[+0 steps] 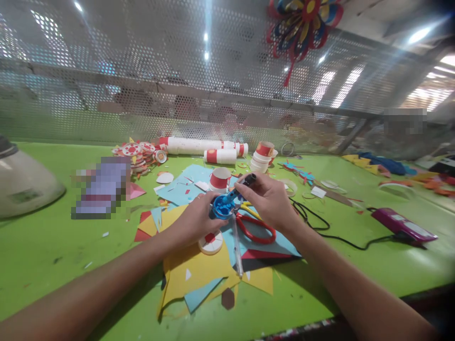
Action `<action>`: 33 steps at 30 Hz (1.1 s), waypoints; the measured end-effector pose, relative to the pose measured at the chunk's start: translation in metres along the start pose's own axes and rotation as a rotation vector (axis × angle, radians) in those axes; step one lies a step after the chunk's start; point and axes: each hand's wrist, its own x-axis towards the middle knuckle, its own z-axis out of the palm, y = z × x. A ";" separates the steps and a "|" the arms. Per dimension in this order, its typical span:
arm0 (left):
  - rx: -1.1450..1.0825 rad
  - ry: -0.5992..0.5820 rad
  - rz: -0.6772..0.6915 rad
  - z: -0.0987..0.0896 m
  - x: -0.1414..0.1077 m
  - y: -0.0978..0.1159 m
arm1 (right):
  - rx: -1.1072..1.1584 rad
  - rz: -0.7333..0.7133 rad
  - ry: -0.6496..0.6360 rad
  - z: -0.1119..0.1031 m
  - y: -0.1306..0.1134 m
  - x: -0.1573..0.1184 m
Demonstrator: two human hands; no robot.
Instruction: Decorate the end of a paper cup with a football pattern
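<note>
My left hand (201, 213) is closed around a small tub of blue paint (223, 208), whose open top faces up. Between the fingers of my right hand (265, 196) is a blue-coated stick-like tool (232, 194) with a dark end, slanting down into the tub. Its tip is hidden in the blue, so I cannot tell whether it has bristles. Just below the tub lies a white disc (211, 242) with a dark red centre. Red-handled scissors (256, 232) and a clear pen (237, 248) rest beneath my hands on coloured paper.
Yellow paper (199, 270) and blue paper (188, 180) overlap on the green table (106, 284). Paper cups (220, 179) and stacked cups (199, 145) stand or lie behind. A phone-like object (103, 187) is at left, a purple device (403, 225) with a black cable at right.
</note>
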 end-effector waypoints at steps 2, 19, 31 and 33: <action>0.012 0.008 0.018 0.000 -0.001 -0.001 | -0.031 -0.044 0.003 0.001 -0.004 -0.003; 0.092 0.058 0.097 0.004 -0.003 -0.010 | -0.131 -0.124 -0.098 0.001 -0.009 -0.009; 0.120 0.055 0.113 0.001 -0.006 -0.004 | -0.206 -0.116 -0.136 0.000 -0.007 -0.009; 0.121 0.049 0.116 0.001 -0.006 -0.003 | -0.238 -0.135 -0.168 -0.001 -0.008 -0.009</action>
